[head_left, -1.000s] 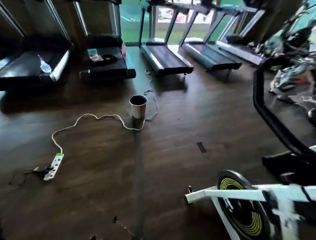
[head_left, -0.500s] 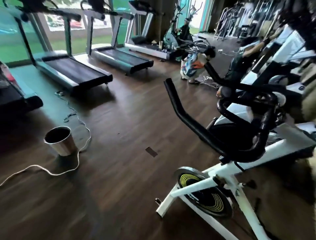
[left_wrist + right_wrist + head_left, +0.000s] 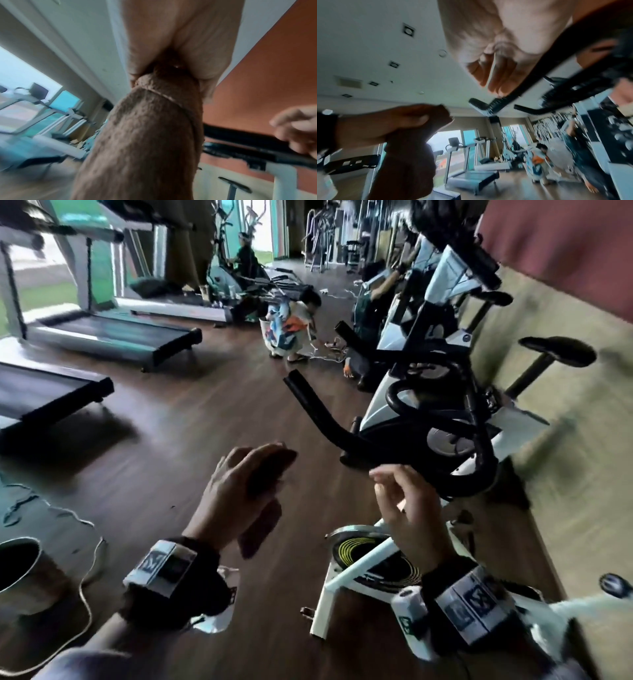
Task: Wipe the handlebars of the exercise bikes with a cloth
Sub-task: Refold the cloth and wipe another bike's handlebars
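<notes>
The cloth (image 3: 145, 142) is brown terry, nappy and matt, with a stitched hem. The handlebars (image 3: 346, 433) look like matt black foam or rubber (hard to tell which). The floor (image 3: 178, 460) is dark wood-look plank with a faint sheen. The bin (image 3: 20, 570) is shiny metal.

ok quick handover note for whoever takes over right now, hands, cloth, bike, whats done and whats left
Left hand grips the brown cloth, raised in front of the nearest bike, not on it.
Right hand is empty, fingers loosely curled just short of the black handlebars; contact cannot be confirmed.
Done: cloth in hand, standing at the white exercise bike.
Left: the cloth is not on the bars, so wipe these handlebars, then those of the bikes further along the wall.
</notes>
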